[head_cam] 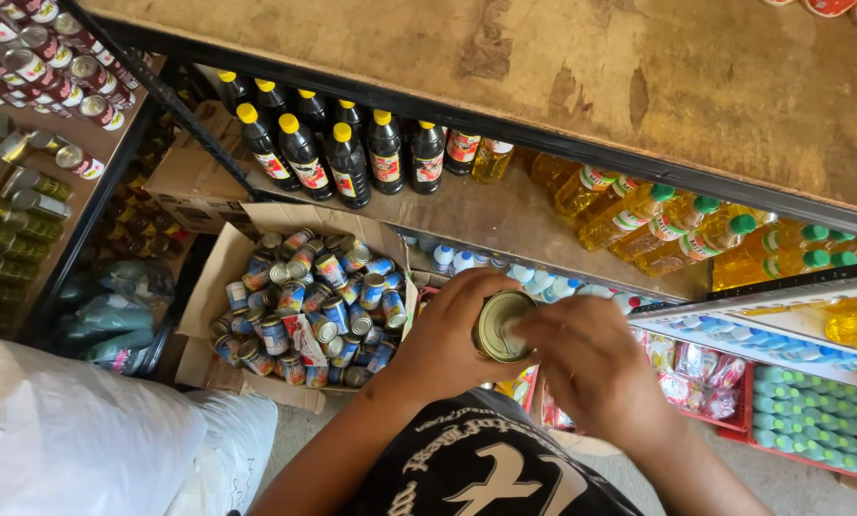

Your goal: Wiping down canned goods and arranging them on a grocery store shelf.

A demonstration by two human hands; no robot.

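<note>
We hold a small tin can (501, 325) between both hands, above the open carton of cans (304, 306). Our left hand (447, 334) wraps its side; right hand (586, 358) fingers press its lid. It looks rigid, smooth, likely weighty; the side gives the surest hold.

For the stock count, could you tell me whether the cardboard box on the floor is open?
Open: the cardboard box has its flaps spread, with cans piled inside.
</note>
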